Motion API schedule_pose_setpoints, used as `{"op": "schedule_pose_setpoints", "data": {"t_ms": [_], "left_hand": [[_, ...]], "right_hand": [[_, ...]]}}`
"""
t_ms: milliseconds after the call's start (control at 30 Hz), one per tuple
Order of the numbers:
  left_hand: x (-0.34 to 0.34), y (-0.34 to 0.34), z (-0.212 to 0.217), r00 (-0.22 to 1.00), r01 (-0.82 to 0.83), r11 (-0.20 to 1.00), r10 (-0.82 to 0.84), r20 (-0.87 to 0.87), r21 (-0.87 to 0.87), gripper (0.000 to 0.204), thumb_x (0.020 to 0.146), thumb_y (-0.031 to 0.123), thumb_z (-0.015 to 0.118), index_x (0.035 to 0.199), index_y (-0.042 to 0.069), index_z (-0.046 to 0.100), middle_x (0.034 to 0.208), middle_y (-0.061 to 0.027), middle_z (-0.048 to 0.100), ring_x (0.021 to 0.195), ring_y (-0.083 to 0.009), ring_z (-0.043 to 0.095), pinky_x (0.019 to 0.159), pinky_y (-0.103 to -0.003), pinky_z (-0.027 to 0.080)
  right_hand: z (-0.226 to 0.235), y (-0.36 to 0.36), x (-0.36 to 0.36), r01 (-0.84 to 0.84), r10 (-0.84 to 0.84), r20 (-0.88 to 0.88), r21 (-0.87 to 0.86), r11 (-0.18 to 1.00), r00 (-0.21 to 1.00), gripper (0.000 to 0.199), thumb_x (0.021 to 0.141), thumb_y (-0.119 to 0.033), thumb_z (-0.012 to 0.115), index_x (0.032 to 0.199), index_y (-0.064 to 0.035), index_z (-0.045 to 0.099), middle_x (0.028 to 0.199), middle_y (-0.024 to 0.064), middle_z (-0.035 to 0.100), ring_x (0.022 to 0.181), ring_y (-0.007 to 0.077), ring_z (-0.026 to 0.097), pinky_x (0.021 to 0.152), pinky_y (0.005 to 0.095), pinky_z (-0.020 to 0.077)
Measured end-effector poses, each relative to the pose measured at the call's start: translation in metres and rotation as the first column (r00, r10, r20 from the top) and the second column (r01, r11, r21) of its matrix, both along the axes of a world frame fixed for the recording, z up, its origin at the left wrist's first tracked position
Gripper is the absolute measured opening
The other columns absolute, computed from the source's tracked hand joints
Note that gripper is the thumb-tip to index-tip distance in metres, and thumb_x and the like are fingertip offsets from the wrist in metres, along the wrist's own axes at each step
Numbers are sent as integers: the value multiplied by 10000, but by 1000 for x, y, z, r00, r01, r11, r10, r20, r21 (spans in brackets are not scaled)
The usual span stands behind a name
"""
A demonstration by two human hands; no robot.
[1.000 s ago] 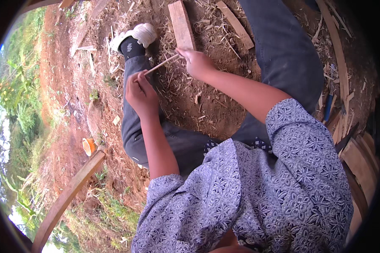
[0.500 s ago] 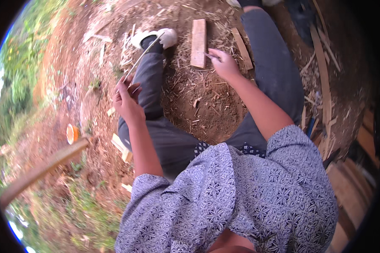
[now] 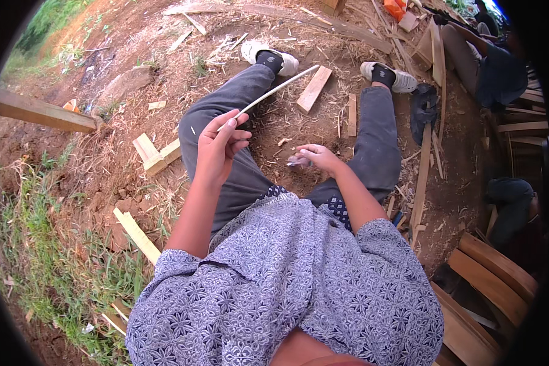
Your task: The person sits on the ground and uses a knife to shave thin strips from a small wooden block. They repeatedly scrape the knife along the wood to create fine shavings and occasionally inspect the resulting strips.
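Note:
My left hand pinches the near end of a thin, pale wooden stick between thumb and fingers. The stick slants up and away to the right, its far end over a flat wooden block on the ground. Lower and to the right, between my knees, my right hand is closed on a small blade with a greyish, shiny look; its handle is hidden in the fingers. The blade is apart from the stick. A narrow wood strip lies beyond my right hand.
Shavings litter the brown soil around my outstretched legs. A wooden beam juts in from the left, near joined wood offcuts. A long plank and a black plastic bag lie right. Other people sit at far right beside stacked curved boards.
My view has shifted, showing more ground at the right. My right hand with the blade has drawn back from beside the wooden block toward me. The stick now leans further right.

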State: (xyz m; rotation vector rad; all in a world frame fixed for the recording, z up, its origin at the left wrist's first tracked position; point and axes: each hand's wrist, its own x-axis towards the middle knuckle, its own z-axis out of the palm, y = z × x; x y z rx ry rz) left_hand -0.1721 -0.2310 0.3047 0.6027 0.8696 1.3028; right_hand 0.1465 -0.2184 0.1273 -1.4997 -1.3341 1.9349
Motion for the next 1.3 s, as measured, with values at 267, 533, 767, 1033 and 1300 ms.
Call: {"op": "schedule_pose_setpoints", "data": {"t_ms": [267,533,767,1033,1300], "left_hand": [[-5,-14,27,991,135,988,-136,12,70,274,1057,134,617,1281,-18,658,1136,-150,759,870,-168,760,736,-265,642],[16,-16,47,960,280,934,-265,-93,222,253,1072,172,604,1231,-11,676,1019,-123,760,836,-180,744,713,-286,613],[4,-25,63,976,192,899,-217,20,394,257,1063,145,618,1221,-53,659,1001,-145,754,834,-201,749,731,-302,624],[62,-40,75,894,444,820,-429,-126,361,335,1020,170,689,1276,-40,639,955,-112,727,808,-170,719,689,-286,591],[53,-37,51,933,357,899,-355,-56,253,180,1001,114,710,1085,-43,683,879,-115,712,736,-173,696,628,-289,575]], "right_hand": [[167,-13,-31,365,-134,-758,145,920,639,566,1080,-366,598,1479,25,504,1126,72,721,1032,128,674,939,301,549],[266,-57,-16,576,-235,-623,425,699,746,274,1076,-146,599,1241,51,692,961,110,741,873,154,713,794,280,594],[280,-87,-5,600,-133,-723,439,669,678,275,1057,-102,618,1266,68,675,1018,162,773,943,192,760,852,310,625],[261,-92,-30,516,-148,-671,390,763,727,265,1050,-85,621,1279,29,691,1040,144,772,959,189,744,872,323,621],[240,-95,-36,458,-163,-571,423,782,805,272,1027,-51,641,1285,10,701,1008,130,764,936,182,724,872,305,602]]}}
